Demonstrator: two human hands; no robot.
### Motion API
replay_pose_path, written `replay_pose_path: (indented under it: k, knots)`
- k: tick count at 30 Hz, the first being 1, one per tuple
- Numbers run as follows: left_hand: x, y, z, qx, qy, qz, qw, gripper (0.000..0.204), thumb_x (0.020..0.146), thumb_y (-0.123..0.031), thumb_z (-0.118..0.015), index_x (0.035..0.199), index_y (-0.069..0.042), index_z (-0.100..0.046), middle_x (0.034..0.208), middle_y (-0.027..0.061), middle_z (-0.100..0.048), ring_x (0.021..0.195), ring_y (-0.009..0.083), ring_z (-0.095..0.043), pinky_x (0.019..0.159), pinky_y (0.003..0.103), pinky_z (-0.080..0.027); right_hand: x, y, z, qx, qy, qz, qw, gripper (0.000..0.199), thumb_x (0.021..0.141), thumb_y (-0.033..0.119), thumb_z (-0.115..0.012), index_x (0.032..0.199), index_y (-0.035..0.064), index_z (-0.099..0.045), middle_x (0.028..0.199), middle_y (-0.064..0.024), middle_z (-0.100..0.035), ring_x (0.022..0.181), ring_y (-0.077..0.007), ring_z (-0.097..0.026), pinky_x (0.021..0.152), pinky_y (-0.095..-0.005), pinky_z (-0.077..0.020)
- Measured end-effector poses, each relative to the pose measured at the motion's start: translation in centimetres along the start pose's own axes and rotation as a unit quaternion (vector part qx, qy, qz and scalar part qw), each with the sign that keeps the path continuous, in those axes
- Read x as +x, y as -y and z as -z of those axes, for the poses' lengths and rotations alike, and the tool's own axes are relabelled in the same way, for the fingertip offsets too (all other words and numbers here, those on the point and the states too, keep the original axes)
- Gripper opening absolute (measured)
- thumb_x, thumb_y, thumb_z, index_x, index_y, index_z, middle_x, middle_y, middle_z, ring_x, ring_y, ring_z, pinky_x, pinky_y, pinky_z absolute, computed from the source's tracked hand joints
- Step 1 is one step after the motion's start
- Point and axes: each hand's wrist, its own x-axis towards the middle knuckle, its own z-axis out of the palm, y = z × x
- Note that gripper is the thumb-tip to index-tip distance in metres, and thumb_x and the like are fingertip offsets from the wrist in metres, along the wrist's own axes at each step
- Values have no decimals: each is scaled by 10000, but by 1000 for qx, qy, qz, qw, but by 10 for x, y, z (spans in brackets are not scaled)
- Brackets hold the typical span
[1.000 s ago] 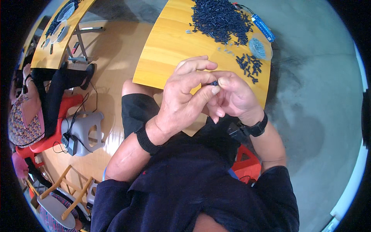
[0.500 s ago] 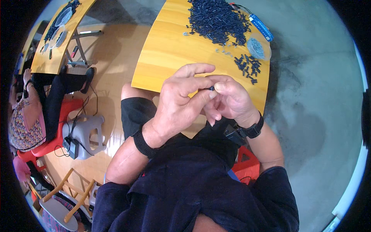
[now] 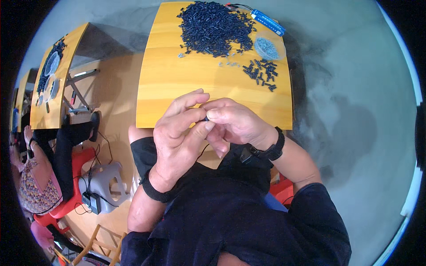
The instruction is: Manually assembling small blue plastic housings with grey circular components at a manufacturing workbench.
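Both my hands meet just over the near edge of the yellow wooden table (image 3: 177,102). My left hand (image 3: 179,128) pinches a small black piece (image 3: 206,119) between thumb and index finger, its other fingers raised. From the other side my right hand (image 3: 235,122) closes thumb and fingers on the same piece. Most of the piece is hidden by fingertips, so its exact shape cannot be told. Farther off lies a big heap of small black tubular pieces (image 3: 213,29), and a smaller group of similar pieces (image 3: 262,73) sits to its right.
A clear round tub of small silvery parts (image 3: 267,48) stands at the table's right side. Behind it lies a blue box-shaped device (image 3: 267,22) with wires. Loose silvery bits (image 3: 228,64) are scattered before the heap. On the left, another person (image 3: 42,177) sits by a second table (image 3: 66,57).
The view has shifted, so table and hands appear further left and the table's far edge now shows. Both hands keep their grip on the small black piece.
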Motion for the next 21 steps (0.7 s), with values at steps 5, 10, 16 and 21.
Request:
replay_pose_path:
  k: [5,10,16,21]
  knots:
    - [1,-4,-2,20,4,7,1000,132,769,24,-673,900,25,-657,1131,184,-605,1132,314,-563,944,379,-449,-3,0,0,-1,4,16,1000,299,927,271,-504,868,-16,-565,631,-77,-552,422,-143,-532,395,-249,-458]
    - [0,0,-5,-50,14,-9,999,112,774,31,-664,885,28,-650,1115,177,-611,1145,315,-553,932,379,-453,-6,1,2,-5,8,4,1000,263,924,227,-501,863,-20,-566,612,-87,-551,415,-148,-521,421,-297,-508]
    - [-2,5,-4,-62,44,-9,997,162,797,51,-654,944,-19,-654,1197,140,-595,1252,337,-473,1023,436,-401,-8,5,9,-49,62,-20,997,304,933,257,-463,843,-23,-541,582,-84,-525,406,-147,-502,398,-290,-488]
    - [0,5,-1,-48,49,-43,997,152,784,49,-663,923,-12,-649,1179,136,-606,1259,349,-465,1030,442,-391,-5,4,6,-41,56,-19,997,266,893,229,-471,812,-14,-544,579,-81,-505,409,-146,-484,391,-288,-462]
